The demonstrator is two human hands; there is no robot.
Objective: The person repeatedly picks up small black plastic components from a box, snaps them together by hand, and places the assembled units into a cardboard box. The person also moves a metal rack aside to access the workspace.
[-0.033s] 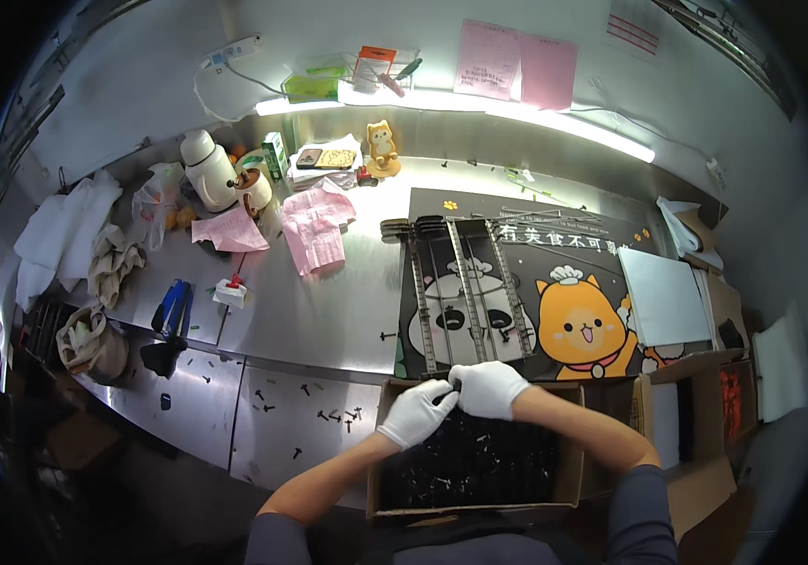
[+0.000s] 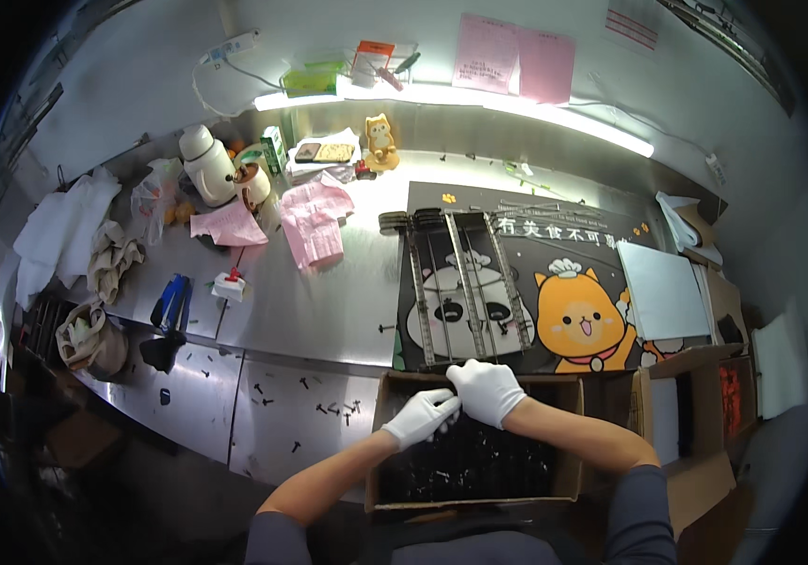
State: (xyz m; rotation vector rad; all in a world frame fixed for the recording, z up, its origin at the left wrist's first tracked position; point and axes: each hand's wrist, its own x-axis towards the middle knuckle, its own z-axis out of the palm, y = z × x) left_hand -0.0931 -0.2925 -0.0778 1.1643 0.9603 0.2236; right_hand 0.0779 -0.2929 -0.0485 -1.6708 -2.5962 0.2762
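Both gloved hands meet over the far edge of an open box (image 2: 569, 471) that stands at the near edge of the steel table (image 2: 329, 301). The left hand (image 2: 420, 416) has its fingers curled in, tips pressed toward the right hand (image 2: 489, 390), whose fingers bend down over the same spot. They seem to pinch something small between them, but it is too tiny to make out, so I cannot tell what they hold. The box is full of small dark parts, and it sits right under the wrists, which keeps the reach short.

Just beyond the hands lie long metal racks (image 2: 465, 287), side by side on a black mat (image 2: 555, 282) printed with a cartoon panda and an orange cat; the mat probably keeps the racks off the bare steel. Loose dark screws (image 2: 333, 408) are scattered on the table left of the box. Farther left are pink bags (image 2: 315, 221), a white kettle (image 2: 206, 165) and crumpled cloths (image 2: 112, 259), well apart from the work.
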